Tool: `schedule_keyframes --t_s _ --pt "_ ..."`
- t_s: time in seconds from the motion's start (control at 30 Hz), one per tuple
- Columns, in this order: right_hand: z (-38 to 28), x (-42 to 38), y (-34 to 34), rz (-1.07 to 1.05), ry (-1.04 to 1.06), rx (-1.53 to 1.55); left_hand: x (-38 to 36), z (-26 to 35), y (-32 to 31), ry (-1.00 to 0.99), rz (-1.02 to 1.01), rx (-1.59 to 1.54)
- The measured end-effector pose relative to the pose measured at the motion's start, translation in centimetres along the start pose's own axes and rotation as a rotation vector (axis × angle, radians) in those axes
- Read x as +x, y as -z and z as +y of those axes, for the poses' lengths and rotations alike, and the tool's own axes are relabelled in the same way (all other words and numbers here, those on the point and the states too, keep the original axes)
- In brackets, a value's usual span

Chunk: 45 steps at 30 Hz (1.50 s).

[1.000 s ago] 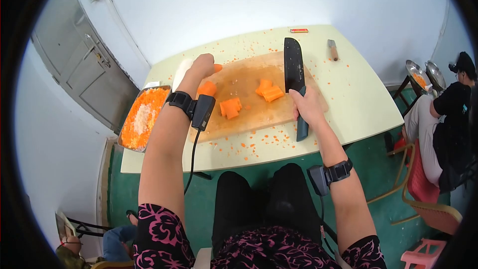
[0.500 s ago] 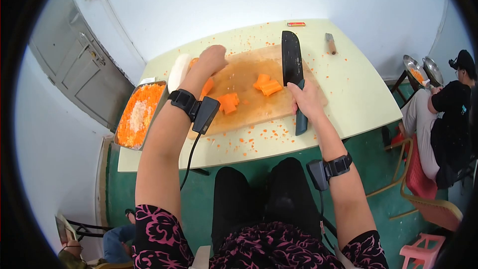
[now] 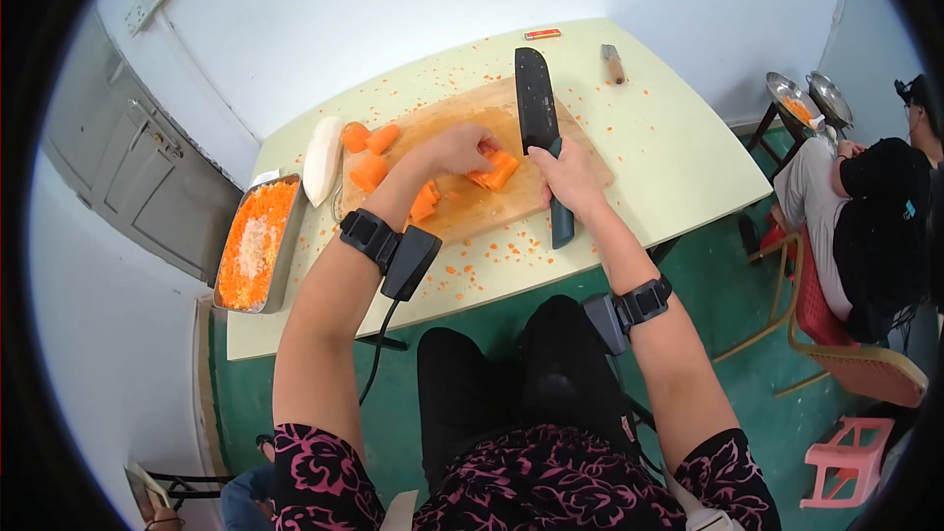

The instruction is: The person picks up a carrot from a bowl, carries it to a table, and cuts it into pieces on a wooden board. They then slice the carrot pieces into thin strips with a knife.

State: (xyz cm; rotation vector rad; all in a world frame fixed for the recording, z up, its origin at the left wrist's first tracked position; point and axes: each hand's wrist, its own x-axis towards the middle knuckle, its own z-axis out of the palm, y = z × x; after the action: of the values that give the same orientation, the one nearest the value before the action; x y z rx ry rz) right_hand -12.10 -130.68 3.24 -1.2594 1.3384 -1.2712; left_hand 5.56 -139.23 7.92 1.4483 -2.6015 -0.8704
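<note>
My right hand [image 3: 570, 180] is wrapped round the dark handle of a kitchen knife [image 3: 537, 103], its broad black blade pointing away from me over the cutting board's right part. With curled fingers, my left hand [image 3: 465, 149] grips cut carrot pieces [image 3: 499, 172] on the wooden cutting board [image 3: 492, 221], left of the blade. Another cut carrot piece [image 3: 425, 203] lies nearer me, partly behind my left wrist. Larger carrot chunks [image 3: 369, 173] rest at the board's left end, beside a peeled white radish [image 3: 323, 159].
A metal tray [image 3: 293, 236] of chopped carrot with a paler heap stands at the table's left edge. A red lighter [image 3: 542, 34] and a wooden-handled tool [image 3: 614, 64] lie at the back. Carrot bits are scattered around. A seated person [image 3: 875, 206] is at right, near metal bowls [image 3: 792, 98].
My left hand has moved right, from the carrots near the radish to the cut pieces mid-board. My right hand still holds the knife. The whole view has shifted slightly.
</note>
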Motion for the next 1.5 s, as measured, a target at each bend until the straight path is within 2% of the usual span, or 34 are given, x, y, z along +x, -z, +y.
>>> schedule_keyframes --t_s 0.27,0.37,0.47,0.57,0.67,0.77,0.87,1.07,1.17,1.27,1.37,1.47,1.5 --pt "0.0 0.0 -0.1 0.016 -0.005 -0.004 0.2 -1.0 -1.9 -0.011 0.087 -0.263" --pt "0.1 0.0 -0.1 0.019 -0.009 -0.008 -1.9 1.8 -2.6 -0.041 0.142 0.061" --pt "0.3 0.1 -0.1 0.013 0.009 0.001 -1.8 1.1 -4.2 -0.043 0.268 -0.016" --pt "0.3 0.0 -0.1 0.022 0.009 -0.003 -2.0 0.6 -3.9 -0.026 0.23 -0.213" --pt "0.1 0.0 -0.1 0.035 -0.004 -0.009 -2.9 0.8 -2.4 0.031 0.383 -0.151" --pt "-0.1 -0.1 -0.3 0.036 -0.018 -0.002 -2.7 -1.1 -1.6 -0.171 0.468 0.149" --pt "-0.1 -0.1 -0.2 0.025 -0.019 0.016 -2.4 -2.8 -2.2 -0.334 0.546 0.291" --pt "0.1 -0.1 -0.2 0.019 -0.013 0.021 -5.2 -2.2 -4.0 -0.496 0.521 0.278" --pt "0.3 0.1 -0.2 0.011 -0.01 -0.008 -7.0 -1.7 -4.6 -0.457 0.46 0.165" --pt "-0.2 -0.1 0.0 0.001 -0.021 -0.055 -8.3 -1.4 -4.0 -0.306 0.483 0.081" --pt "-0.4 -0.1 0.0 -0.03 -0.053 -0.076 -7.7 -3.3 -4.0 -0.124 0.582 0.173" --pt "-0.6 0.2 0.3 -0.072 -0.068 -0.075 -8.1 -2.0 -4.0 -0.081 0.446 0.207" --pt "-0.4 0.4 0.3 -0.084 -0.072 -0.067 -7.8 -2.2 -4.2 -0.118 0.458 0.211"
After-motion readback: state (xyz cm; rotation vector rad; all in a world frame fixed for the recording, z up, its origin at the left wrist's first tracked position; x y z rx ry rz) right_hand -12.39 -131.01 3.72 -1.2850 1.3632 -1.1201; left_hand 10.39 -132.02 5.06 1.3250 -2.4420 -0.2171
